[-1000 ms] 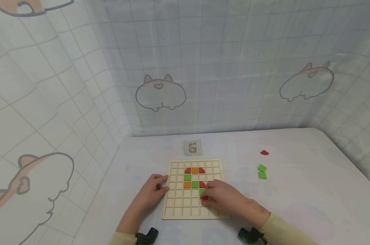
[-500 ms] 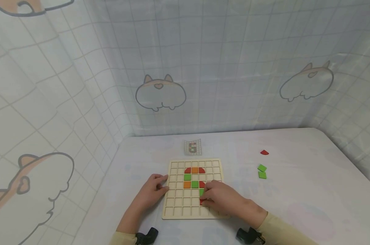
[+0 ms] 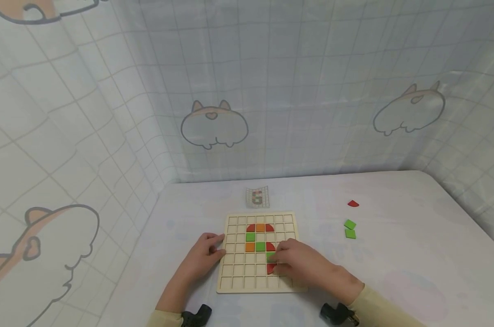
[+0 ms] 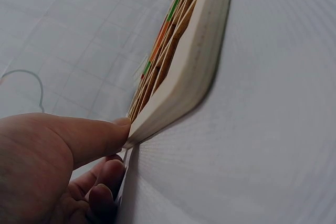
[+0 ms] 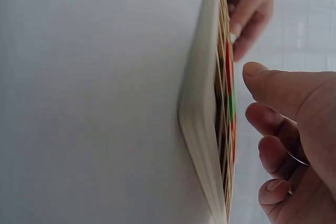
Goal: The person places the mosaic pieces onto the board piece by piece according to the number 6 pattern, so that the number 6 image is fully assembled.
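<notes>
A wooden grid board [image 3: 242,284] lies on the table with red, orange and green tiles in some of its cells. My left hand [image 3: 202,254] rests at the board's left edge, thumb and index finger touching its side; in the left wrist view the thumb [image 4: 100,139] lies against the rim. Over the lower right part of the board is my right hand [image 3: 304,263], beside a red quarter-round tile [image 3: 270,269] and a partly covered green square tile [image 3: 270,257]. In the right wrist view, its thumb [image 5: 268,80] and fingers stand apart with nothing between them.
Behind the board lies a small gridded pattern card [image 3: 257,197]. To the right on the table are a loose red quarter-round tile [image 3: 353,203] and two green square tiles, one [image 3: 350,224] behind the other [image 3: 350,234]. A patterned curtain [image 3: 287,136] surrounds the table.
The lower red tile, gripped by my right hand earlier, has shifted left and now lies in a cell below the green one. The right fingers have let go of it. My left hand has stayed put.
</notes>
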The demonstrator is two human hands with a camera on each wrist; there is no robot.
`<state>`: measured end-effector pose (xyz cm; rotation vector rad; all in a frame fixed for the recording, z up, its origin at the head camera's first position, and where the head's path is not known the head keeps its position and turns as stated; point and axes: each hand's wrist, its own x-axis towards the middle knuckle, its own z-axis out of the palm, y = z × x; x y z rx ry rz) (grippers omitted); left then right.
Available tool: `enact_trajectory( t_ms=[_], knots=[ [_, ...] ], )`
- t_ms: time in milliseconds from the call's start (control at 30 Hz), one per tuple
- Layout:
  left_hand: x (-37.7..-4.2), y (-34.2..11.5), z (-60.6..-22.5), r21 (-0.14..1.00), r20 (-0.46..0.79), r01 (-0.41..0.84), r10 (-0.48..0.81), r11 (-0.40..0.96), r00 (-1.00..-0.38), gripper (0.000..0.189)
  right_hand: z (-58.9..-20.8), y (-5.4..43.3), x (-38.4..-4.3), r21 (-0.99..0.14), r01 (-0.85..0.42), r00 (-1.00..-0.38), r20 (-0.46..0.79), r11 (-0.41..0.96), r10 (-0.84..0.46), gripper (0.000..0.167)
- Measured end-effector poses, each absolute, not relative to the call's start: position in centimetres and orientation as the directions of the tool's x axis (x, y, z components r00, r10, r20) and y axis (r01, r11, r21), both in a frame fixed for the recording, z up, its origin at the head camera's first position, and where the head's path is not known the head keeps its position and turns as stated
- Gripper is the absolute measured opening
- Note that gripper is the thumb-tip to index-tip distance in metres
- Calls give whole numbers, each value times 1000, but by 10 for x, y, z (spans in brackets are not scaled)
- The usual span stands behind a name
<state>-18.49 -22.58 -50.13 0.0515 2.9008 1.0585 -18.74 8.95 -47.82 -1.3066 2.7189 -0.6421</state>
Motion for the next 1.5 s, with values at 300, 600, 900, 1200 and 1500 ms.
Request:
enact_trajectory(
  t_ms=[300, 600, 900, 1200, 1500],
  knots=[
    [-185, -223, -498, 645, -47, 3, 44, 764, -998, 51, -473, 134, -198, -363, -663, -741, 193, 655, -643, 28],
    [-185, -224, -499, 646, -57, -8, 38, 763, -998, 51, -483, 185, -210, -354, -549, -835, 211, 757, -507, 33],
    [-186, -225, -502, 650, -64, -13, 38, 759, -997, 52, -483, 225, -217, -361, -478, -878, 214, 801, -427, 30],
    [-187, -226, -503, 649, -58, -7, 41, 761, -997, 51, -480, 252, -223, -349, -438, -899, 180, 829, -399, 27],
    [-187, -227, -503, 657, -59, -7, 43, 754, -997, 51, -482, 259, -227, -370, -394, -918, 109, 841, -382, 23]
  ],
)
